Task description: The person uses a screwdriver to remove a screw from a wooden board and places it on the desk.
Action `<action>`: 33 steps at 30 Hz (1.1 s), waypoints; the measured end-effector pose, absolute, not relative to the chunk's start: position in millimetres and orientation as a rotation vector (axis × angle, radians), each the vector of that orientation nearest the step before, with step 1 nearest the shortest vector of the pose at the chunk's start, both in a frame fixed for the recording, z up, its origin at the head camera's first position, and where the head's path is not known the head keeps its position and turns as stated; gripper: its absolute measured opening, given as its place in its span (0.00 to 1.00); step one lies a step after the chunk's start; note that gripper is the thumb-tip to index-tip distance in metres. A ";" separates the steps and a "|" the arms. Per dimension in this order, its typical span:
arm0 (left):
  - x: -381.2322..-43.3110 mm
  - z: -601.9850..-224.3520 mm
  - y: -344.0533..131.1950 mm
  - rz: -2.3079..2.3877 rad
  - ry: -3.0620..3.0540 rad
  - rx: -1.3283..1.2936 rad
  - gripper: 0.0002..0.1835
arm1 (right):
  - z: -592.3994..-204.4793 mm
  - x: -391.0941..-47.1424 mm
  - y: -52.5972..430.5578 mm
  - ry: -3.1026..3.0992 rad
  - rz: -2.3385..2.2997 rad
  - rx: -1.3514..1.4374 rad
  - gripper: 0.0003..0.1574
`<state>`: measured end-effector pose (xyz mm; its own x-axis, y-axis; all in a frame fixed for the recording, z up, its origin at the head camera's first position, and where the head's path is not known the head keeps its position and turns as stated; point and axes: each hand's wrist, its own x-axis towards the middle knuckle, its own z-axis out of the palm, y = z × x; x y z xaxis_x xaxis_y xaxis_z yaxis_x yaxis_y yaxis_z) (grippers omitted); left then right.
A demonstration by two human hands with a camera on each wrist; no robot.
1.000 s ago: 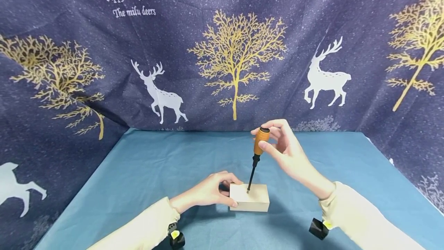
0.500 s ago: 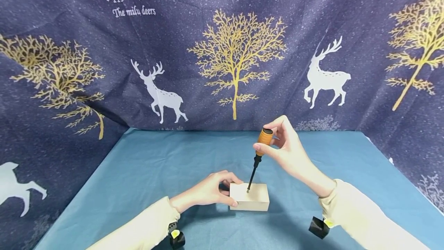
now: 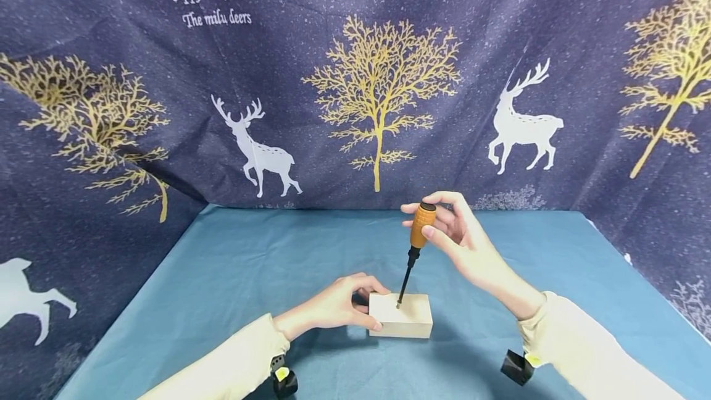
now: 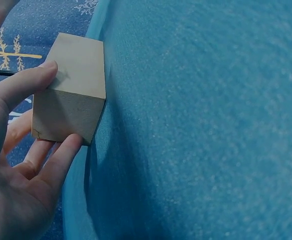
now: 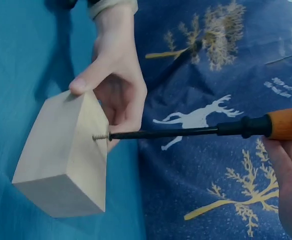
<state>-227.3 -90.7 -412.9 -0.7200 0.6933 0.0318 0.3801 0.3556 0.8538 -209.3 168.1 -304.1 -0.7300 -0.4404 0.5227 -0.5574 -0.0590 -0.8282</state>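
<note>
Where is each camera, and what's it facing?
Head: on the head, facing forward and down at the block and screwdriver; left hand, right hand and sleeves show.
Left wrist: worn there, facing the block and blue cloth; left hand and seemingly a bit of the right show.
Right wrist: worn there, facing the screw and block; left hand, cuff and part of the right show.
Both wrist views share block and screwdriver shaft.

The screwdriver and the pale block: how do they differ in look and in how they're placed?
The screwdriver is long and slender, with an orange handle and black shaft; the block is a plain, pale box.
The screwdriver leans, handle up, above the block; the block lies flat on the blue cloth.
The right hand holds the screwdriver; the left hand grips one end of the block.
Both are held.
</note>
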 end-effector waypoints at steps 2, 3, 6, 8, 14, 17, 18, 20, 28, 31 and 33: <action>-227.5 -412.7 -90.4 1.308 2.288 0.946 0.24 | -306.0 -209.4 167.0 -2.113 1.825 1.016 0.25; -227.5 -412.7 -90.3 1.310 2.287 0.949 0.24 | -306.7 -209.4 165.9 -2.129 1.784 0.952 0.25; -227.3 -412.9 -90.5 1.325 2.272 0.962 0.25 | -309.2 -209.4 161.5 -2.154 1.698 0.769 0.27; -227.0 -412.9 -90.5 1.337 2.263 0.972 0.25 | -310.0 -209.4 158.6 -2.135 1.714 0.703 0.28; -226.9 -413.7 -90.7 1.341 2.258 0.979 0.24 | -310.3 -208.3 155.2 -2.037 1.810 0.709 0.28; -227.2 -413.8 -90.9 1.338 2.260 0.971 0.24 | -310.1 -207.9 155.5 -2.017 1.842 0.706 0.28; -227.3 -413.8 -91.0 1.337 2.260 0.969 0.24 | -310.0 -207.9 155.8 -2.010 1.858 0.704 0.28; -227.2 -413.6 -91.2 1.337 2.257 0.964 0.24 | -309.7 -208.1 156.5 -2.002 1.877 0.705 0.28; -227.3 -413.0 -90.8 1.332 2.257 0.950 0.25 | -306.0 -208.7 161.7 -2.086 1.822 0.796 0.25; -227.3 -412.7 -90.3 1.330 2.258 0.944 0.24 | -304.7 -209.1 165.6 -2.151 1.798 0.895 0.28; -227.3 -412.7 -90.3 1.329 2.258 0.945 0.24 | -304.8 -209.4 167.4 -2.165 1.822 0.955 0.30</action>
<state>-227.3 -90.3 -412.7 -0.7141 0.6994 0.0303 0.3660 0.3362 0.8678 -209.4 167.4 -304.8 -0.7848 -0.3664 0.4999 -0.5551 0.0567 -0.8299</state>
